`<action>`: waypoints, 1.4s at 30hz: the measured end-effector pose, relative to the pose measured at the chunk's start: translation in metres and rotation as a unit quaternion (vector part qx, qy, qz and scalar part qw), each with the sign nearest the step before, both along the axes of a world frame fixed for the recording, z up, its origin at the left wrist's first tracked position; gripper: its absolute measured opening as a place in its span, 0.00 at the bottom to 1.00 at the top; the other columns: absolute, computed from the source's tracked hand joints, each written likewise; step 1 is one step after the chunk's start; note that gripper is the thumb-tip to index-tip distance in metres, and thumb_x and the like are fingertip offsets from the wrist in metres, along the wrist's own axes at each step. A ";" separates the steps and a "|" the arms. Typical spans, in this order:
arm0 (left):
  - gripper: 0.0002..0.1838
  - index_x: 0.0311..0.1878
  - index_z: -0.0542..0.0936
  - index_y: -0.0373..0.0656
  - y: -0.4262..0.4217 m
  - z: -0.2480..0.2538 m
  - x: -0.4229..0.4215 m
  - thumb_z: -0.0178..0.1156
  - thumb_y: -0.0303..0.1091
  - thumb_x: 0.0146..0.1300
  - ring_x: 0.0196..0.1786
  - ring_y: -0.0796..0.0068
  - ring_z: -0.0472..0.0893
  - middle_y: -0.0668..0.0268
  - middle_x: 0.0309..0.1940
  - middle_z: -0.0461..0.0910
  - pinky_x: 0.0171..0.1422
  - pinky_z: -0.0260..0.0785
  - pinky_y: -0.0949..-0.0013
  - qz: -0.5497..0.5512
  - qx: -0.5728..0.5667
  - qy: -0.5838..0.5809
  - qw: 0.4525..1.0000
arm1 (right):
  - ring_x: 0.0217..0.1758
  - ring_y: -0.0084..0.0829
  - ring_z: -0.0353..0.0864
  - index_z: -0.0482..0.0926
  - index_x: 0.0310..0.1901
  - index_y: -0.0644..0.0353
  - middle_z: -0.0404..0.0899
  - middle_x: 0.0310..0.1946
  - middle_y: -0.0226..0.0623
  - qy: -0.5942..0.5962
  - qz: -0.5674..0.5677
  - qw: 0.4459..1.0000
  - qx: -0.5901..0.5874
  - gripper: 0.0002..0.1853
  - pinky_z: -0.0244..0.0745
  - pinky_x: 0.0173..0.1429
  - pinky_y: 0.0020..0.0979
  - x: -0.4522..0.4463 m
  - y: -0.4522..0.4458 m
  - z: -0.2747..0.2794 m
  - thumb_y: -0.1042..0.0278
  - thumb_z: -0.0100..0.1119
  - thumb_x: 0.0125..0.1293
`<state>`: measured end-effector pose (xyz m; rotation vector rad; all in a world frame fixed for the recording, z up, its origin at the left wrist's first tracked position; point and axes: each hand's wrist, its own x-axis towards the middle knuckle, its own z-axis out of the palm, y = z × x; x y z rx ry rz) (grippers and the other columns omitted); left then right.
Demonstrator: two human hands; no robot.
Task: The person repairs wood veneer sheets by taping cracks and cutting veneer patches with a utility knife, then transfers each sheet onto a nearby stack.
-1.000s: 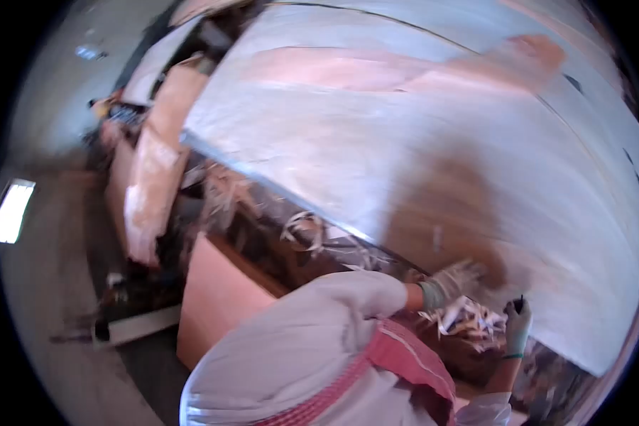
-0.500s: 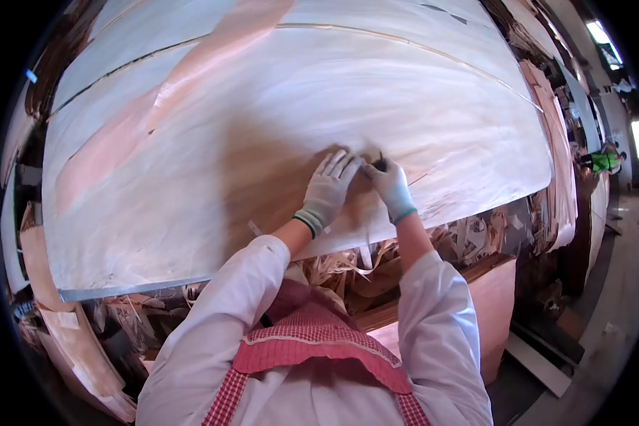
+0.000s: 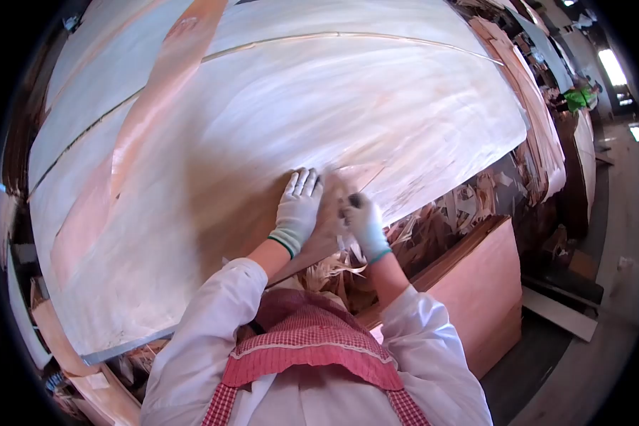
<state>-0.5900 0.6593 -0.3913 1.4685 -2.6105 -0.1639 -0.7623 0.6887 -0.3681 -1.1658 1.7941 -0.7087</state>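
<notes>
A large pale veneer sheet (image 3: 263, 121) covers the work surface. My left hand (image 3: 297, 209), in a white glove with a green cuff, lies flat on it near the front edge, fingers stretched out. Just to its right, my right hand (image 3: 363, 220), also gloved, is curled around a small dark tool (image 3: 353, 201) whose shape is blurred. Between and beyond the hands shows a pinkish patch (image 3: 355, 177) with a thin line at its right. A long pink veneer strip (image 3: 149, 106) lies across the sheet at the left.
Veneer scraps (image 3: 334, 268) are heaped below the front edge. An upright stack of pink boards (image 3: 476, 291) stands at the right front. More veneer (image 3: 529, 121) hangs at the right side. Farther back at the right is a person in green (image 3: 579, 97).
The view has turned, and the sheet appears shifted left. My right hand has moved down toward the front edge, away from my left hand, which remains flat on the sheet.
</notes>
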 end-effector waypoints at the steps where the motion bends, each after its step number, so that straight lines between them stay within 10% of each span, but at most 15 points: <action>1: 0.22 0.62 0.72 0.42 -0.005 0.001 -0.003 0.46 0.35 0.65 0.74 0.62 0.59 0.57 0.70 0.64 0.79 0.41 0.58 0.002 -0.002 -0.005 1.000 | 0.21 0.17 0.67 0.79 0.33 0.62 0.76 0.22 0.26 -0.109 -0.094 0.989 -0.036 0.12 0.63 0.25 0.24 -0.009 -0.003 0.030 0.61 0.58 0.68; 6: 0.34 0.66 0.66 0.41 -0.019 0.027 -0.062 0.57 0.51 0.61 0.71 0.58 0.62 0.54 0.64 0.68 0.79 0.45 0.58 -0.098 0.026 0.112 0.989 | 0.21 0.11 0.65 0.80 0.43 0.59 0.78 0.25 0.24 -0.136 -0.260 0.950 -0.106 0.10 0.59 0.24 0.16 -0.104 -0.008 0.025 0.63 0.61 0.67; 17: 0.37 0.70 0.60 0.43 -0.044 0.000 -0.106 0.59 0.32 0.54 0.56 0.59 0.74 0.58 0.52 0.76 0.63 0.64 0.57 -0.047 0.007 0.234 0.971 | 0.30 0.25 0.81 0.81 0.38 0.65 0.82 0.28 0.37 -0.127 -0.057 0.990 -0.015 0.16 0.75 0.36 0.26 -0.103 -0.076 0.003 0.58 0.65 0.61; 23: 0.30 0.66 0.67 0.42 -0.045 0.012 -0.119 0.56 0.35 0.58 0.45 0.58 0.77 0.55 0.52 0.77 0.51 0.68 0.57 -0.058 0.021 0.206 0.977 | 0.48 0.50 0.81 0.80 0.53 0.54 0.81 0.43 0.52 0.281 0.023 0.948 0.146 0.22 0.76 0.51 0.41 -0.095 -0.093 0.032 0.56 0.64 0.57; 30: 0.20 0.59 0.76 0.55 -0.033 0.008 -0.136 0.48 0.34 0.64 0.56 0.63 0.70 0.53 0.69 0.63 0.51 0.65 0.67 -0.095 -0.078 -0.139 0.983 | 0.42 0.48 0.82 0.79 0.50 0.68 0.82 0.39 0.56 0.077 -0.089 0.989 0.087 0.24 0.77 0.45 0.38 -0.110 -0.040 -0.008 0.54 0.59 0.62; 31: 0.20 0.59 0.76 0.56 -0.030 0.015 -0.139 0.48 0.35 0.65 0.57 0.64 0.69 0.53 0.70 0.62 0.52 0.64 0.68 -0.090 -0.080 -0.168 0.978 | 0.20 0.23 0.72 0.80 0.34 0.71 0.77 0.18 0.32 0.129 -0.113 0.985 0.013 0.15 0.68 0.25 0.30 -0.107 -0.026 -0.034 0.62 0.62 0.63; 37: 0.24 0.62 0.74 0.56 -0.029 0.041 -0.094 0.53 0.28 0.61 0.69 0.60 0.65 0.60 0.64 0.70 0.72 0.61 0.59 -0.055 0.113 0.118 0.985 | 0.34 0.23 0.77 0.78 0.45 0.65 0.81 0.35 0.32 -0.045 -0.259 0.951 -0.164 0.09 0.75 0.40 0.27 -0.133 0.069 0.038 0.71 0.59 0.65; 42: 0.28 0.60 0.73 0.42 0.096 0.047 0.058 0.63 0.38 0.54 0.70 0.57 0.62 0.58 0.64 0.68 0.74 0.54 0.53 -0.041 0.089 0.136 0.986 | 0.35 0.35 0.82 0.77 0.42 0.61 0.81 0.34 0.44 0.223 -0.045 0.974 -0.015 0.08 0.76 0.41 0.32 -0.200 0.148 0.133 0.70 0.61 0.63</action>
